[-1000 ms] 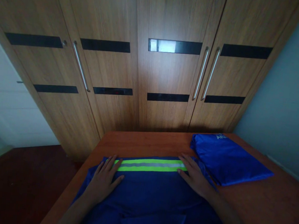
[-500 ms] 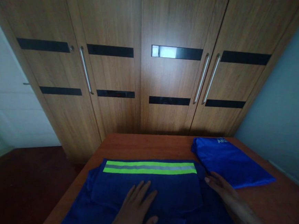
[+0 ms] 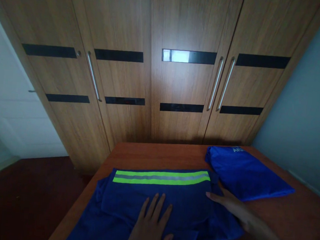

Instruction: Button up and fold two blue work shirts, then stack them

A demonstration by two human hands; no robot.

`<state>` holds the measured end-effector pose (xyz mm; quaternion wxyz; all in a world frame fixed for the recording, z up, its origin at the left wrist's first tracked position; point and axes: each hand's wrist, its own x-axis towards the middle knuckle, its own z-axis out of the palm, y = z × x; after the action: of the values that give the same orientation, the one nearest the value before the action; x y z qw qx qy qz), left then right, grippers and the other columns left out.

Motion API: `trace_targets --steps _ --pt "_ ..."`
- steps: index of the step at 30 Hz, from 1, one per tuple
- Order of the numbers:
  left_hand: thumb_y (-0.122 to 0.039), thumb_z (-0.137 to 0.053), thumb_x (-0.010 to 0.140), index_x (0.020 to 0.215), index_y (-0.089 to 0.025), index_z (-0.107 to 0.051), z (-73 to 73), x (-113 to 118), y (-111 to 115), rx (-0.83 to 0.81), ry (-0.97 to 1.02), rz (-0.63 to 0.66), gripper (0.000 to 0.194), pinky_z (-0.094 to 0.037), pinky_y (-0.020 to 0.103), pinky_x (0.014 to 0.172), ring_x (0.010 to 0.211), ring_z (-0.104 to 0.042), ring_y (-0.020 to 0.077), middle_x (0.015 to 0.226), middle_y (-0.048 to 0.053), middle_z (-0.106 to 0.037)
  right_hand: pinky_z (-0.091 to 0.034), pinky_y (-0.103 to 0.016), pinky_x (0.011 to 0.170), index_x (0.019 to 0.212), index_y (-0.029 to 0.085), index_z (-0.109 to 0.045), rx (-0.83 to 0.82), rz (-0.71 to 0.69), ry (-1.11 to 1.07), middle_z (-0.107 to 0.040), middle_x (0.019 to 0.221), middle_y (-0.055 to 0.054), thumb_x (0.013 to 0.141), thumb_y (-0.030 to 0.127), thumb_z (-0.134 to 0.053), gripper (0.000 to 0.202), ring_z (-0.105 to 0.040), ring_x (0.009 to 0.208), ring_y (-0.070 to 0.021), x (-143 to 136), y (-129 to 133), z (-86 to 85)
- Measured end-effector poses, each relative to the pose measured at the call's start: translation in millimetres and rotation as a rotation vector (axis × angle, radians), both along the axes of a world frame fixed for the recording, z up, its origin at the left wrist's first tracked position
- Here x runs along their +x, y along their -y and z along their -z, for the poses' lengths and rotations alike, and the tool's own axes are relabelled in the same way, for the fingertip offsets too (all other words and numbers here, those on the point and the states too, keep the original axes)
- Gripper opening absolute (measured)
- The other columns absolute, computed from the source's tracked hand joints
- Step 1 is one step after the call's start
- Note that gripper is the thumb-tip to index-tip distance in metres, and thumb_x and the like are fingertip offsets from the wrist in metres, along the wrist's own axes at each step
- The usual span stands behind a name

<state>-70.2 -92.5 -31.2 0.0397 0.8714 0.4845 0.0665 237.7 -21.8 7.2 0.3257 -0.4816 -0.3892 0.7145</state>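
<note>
A dark blue garment point(image 3: 131, 199) lies folded on the reddish-brown table, with a yellow-green and grey reflective band point(image 3: 161, 177) across its far part. My left hand point(image 3: 153, 223) rests flat on the middle of the cloth, fingers spread. At the garment's right edge is my right hand point(image 3: 229, 204), its thumb on top of the fabric and its other fingers mostly hidden at the edge. Whether these fingers grip the cloth cannot be made out.
A folded bright blue item point(image 3: 247, 175) with white lettering lies at the table's point(image 3: 157, 155) back right. Behind stands a wooden wardrobe point(image 3: 176, 125) with metal handles. A white door point(image 3: 29, 124) is at the left, a pale wall point(image 3: 301, 116) at the right.
My right hand has moved left, its thumb now over the garment, and the cloth's right side has drawn inward. My left hand sits slightly further right, still flat.
</note>
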Motion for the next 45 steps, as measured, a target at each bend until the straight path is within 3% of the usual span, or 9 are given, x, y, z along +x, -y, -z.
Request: trace_targets --steps 7,15,25,29,33,36,40,43,45 --pt "-0.049 -0.042 0.092 0.148 -0.033 -0.022 -17.5 2 3 -0.103 0.069 -0.028 0.061 -0.019 0.059 0.112 0.142 -0.017 0.0346 0.157 0.008 -0.015 -0.043 -0.042 0.103 0.115 0.016 -0.061 0.214 0.079 0.046 -0.070 0.113 -0.010 0.069 0.031 -0.074 0.051 -0.063 0.108 -0.0271 -7 -4 9.8" --pt "-0.042 -0.036 0.094 0.146 -0.022 -0.030 -47.3 21 -30 -0.044 0.082 -0.139 0.056 -0.019 0.052 0.114 0.143 -0.019 0.0285 0.156 0.010 -0.023 -0.050 -0.042 0.095 0.116 0.020 -0.058 0.170 0.191 -0.050 -0.069 0.115 -0.009 0.075 0.036 -0.071 0.046 -0.065 0.105 -0.0272 -2 6 -25.8" --pt "-0.040 -0.033 0.094 0.139 -0.016 -0.042 -16.9 52 -100 0.058 -0.005 -0.145 0.052 -0.017 0.060 0.111 0.139 -0.027 0.0328 0.150 0.013 -0.036 -0.055 -0.037 0.085 0.112 0.022 -0.060 0.154 0.294 -0.067 -0.073 0.106 -0.006 0.072 0.032 -0.074 0.044 -0.069 0.094 -0.0252 9 7 -29.6" --pt "-0.033 -0.041 0.091 0.133 -0.017 -0.048 -39.0 56 -88 0.078 0.008 -0.155 0.046 -0.021 0.057 0.110 0.136 -0.032 0.0313 0.146 0.012 -0.043 -0.058 -0.034 0.077 0.107 0.024 -0.061 0.114 0.353 -0.016 -0.074 0.101 -0.006 0.070 0.033 -0.075 0.041 -0.071 0.088 -0.0248 13 7 -33.7" --pt "-0.024 -0.034 0.094 0.124 -0.021 -0.056 -58.9 53 -44 0.143 0.109 -0.220 0.038 -0.028 0.050 0.109 0.123 -0.049 0.0250 0.130 0.008 -0.058 -0.058 -0.034 0.078 0.105 0.020 -0.062 0.136 0.356 -0.033 -0.074 0.098 -0.007 0.071 0.032 -0.075 0.039 -0.071 0.087 -0.0259 19 3 -33.1" --pt "-0.029 -0.037 0.094 0.127 -0.024 -0.055 -40.0 49 -8 0.178 0.152 -0.194 0.038 -0.033 0.047 0.106 0.116 -0.054 0.0248 0.126 0.006 -0.062 -0.058 -0.035 0.076 0.105 0.020 -0.062 0.125 0.371 -0.020 -0.075 0.096 -0.007 0.070 0.029 -0.075 0.039 -0.071 0.086 -0.0266 23 -1 -33.3" --pt "-0.036 -0.043 0.093 0.135 -0.024 -0.049 24.5 56 16 0.200 0.089 0.071 0.044 -0.039 0.045 0.102 0.115 -0.057 0.0286 0.132 0.008 -0.059 -0.059 -0.035 0.073 0.105 0.021 -0.062 0.159 0.373 0.004 -0.075 0.095 -0.005 0.069 0.025 -0.074 0.038 -0.071 0.084 -0.0272 22 -2 -44.0" --pt "-0.029 -0.036 0.096 0.134 -0.027 -0.051 64.7 76 15 0.235 0.096 -0.028 0.040 -0.035 0.051 0.104 0.120 -0.054 0.0301 0.135 0.008 -0.056 -0.059 -0.037 0.072 0.105 0.021 -0.063 0.223 0.353 0.018 -0.075 0.096 -0.006 0.068 0.028 -0.074 0.039 -0.071 0.085 -0.0291 13 2 -58.8" --pt "-0.029 -0.037 0.096 0.134 -0.026 -0.051 75.6 92 12 0.229 0.096 -0.006 0.041 -0.035 0.054 0.103 0.121 -0.053 0.0325 0.136 0.010 -0.054 -0.059 -0.038 0.073 0.107 0.020 -0.063 0.274 0.350 0.021 -0.074 0.097 -0.007 0.068 0.031 -0.075 0.043 -0.070 0.087 -0.0300 5 6 -69.7"
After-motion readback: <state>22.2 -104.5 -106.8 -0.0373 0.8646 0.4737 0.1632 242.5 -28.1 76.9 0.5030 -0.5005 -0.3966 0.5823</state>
